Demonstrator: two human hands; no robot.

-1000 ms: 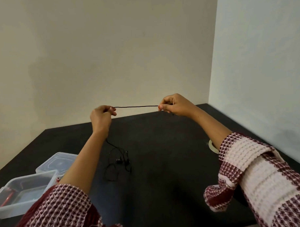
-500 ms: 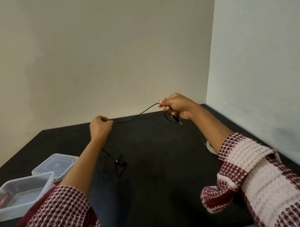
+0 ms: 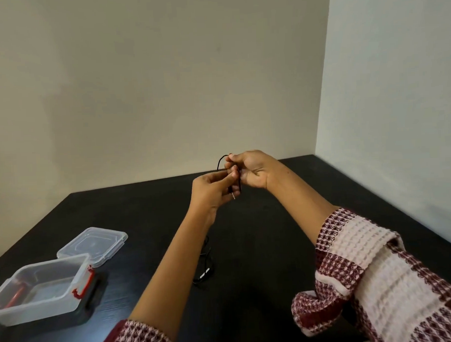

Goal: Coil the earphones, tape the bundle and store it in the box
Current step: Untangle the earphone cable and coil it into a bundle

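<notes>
A: What sits toward the surface's [image 3: 149, 206] left edge?

B: The clear box [image 3: 42, 287], open, red latches showing, with its lid [image 3: 93, 245] lying flat just behind it.

A: And the earphones [image 3: 206, 272]?

B: The loose end lies on the surface mid-way across, under the left forearm. The cable rises to both hands, which meet near the far edge.

A: Their grips?

B: The left hand [image 3: 211, 190] pinches the cable; the right hand [image 3: 250, 170] is clenched around a small loop, plug dangling below.

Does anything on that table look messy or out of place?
Nothing is damaged or spilled. The clear box sits open with its lid lying flat behind it, and the earphones' loose end trails untidily on the black table.
</notes>
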